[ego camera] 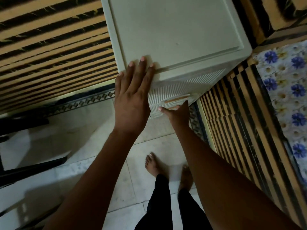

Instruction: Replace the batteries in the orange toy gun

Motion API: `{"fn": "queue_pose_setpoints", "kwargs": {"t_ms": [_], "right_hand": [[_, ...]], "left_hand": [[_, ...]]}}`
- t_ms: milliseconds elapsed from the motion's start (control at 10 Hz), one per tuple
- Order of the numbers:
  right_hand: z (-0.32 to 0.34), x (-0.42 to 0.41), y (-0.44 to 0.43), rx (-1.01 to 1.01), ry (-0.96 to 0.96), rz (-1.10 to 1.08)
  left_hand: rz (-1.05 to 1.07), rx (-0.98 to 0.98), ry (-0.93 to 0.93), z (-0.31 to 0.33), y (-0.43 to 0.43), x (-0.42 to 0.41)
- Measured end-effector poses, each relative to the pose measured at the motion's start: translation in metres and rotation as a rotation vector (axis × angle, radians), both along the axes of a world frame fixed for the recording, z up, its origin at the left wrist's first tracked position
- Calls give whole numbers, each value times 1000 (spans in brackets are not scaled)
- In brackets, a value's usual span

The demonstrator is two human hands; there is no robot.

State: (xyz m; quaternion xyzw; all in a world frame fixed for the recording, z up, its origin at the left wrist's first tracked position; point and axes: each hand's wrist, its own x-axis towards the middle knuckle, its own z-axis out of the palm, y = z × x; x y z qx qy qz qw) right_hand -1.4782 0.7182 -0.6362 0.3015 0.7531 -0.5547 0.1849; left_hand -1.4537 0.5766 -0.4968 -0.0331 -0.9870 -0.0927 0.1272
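At the drawers (174, 30), likely hunting for the gun.
Left hand (134, 90) lies flat and wide on top; right hand (177, 113) reaches a handle (176, 100), grip unclear. No gun in sight. Next, probably: pull it open.

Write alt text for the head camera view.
Seen from above, a person's left hand lies flat on the top front edge of a pale plastic drawer cabinet, while the right hand reaches a handle on its ribbed front. Bare feet stand on a tiled floor, with striped fabric on both sides.
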Motion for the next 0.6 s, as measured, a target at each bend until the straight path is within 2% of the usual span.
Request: {"fn": "queue_pose_setpoints", "kwargs": {"t_ms": [100, 200, 300, 400, 500, 600], "right_hand": [[-5, -19, -14, -169, -29, -79], [-9, -31, -22, -131, -86, -25], [-7, -28, -19, -204, -101, -14], [-7, -17, -9, -180, -16, 15], [18, -3, 3, -116, -17, 39], [53, 16, 12, -118, 40, 20]], "left_hand": [[5, 14, 10, -2, 1, -2], [20, 11, 26, -4, 1, -4], [14, 23, 7, -2, 0, -3], [5, 36, -10, 3, 1, -2], [-16, 80, -45, 9, -1, -1], [-28, 225, -103, 29, -4, 3]]}}
